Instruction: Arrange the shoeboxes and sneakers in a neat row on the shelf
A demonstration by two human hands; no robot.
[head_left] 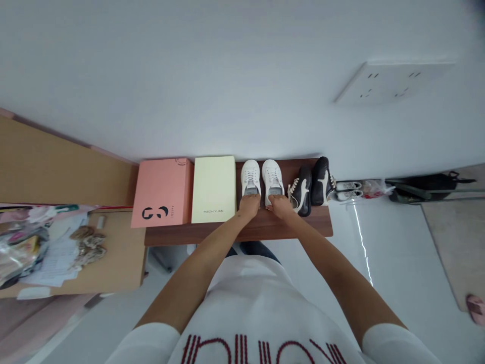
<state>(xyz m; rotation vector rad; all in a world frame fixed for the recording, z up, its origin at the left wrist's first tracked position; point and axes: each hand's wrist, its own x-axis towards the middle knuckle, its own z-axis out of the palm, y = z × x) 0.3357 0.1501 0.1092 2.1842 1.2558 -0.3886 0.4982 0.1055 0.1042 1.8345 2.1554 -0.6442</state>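
Note:
Two white sneakers stand side by side on a dark brown wooden shelf (212,233), toes toward the wall. My left hand (250,204) grips the heel of the left white sneaker (250,173). The heel of the right white sneaker (272,174) is held in my right hand (279,204). Both heels are partly hidden by my fingers. Just right of them lies a pair of dark shoes with cream stripes, one dark shoe (302,191) angled against the other dark shoe (321,182). To the left is a pale yellow box (214,188) lettered MEIZHIYUAN.
A pink box (161,189) sits at the shelf's left end. Farther left, a desk (121,258) holds papers and a patterned scrunchie-like bundle (89,246). Grey-white shoes (349,194) and a black bag (435,186) are at right. A socket plate (394,81) projects from the wall.

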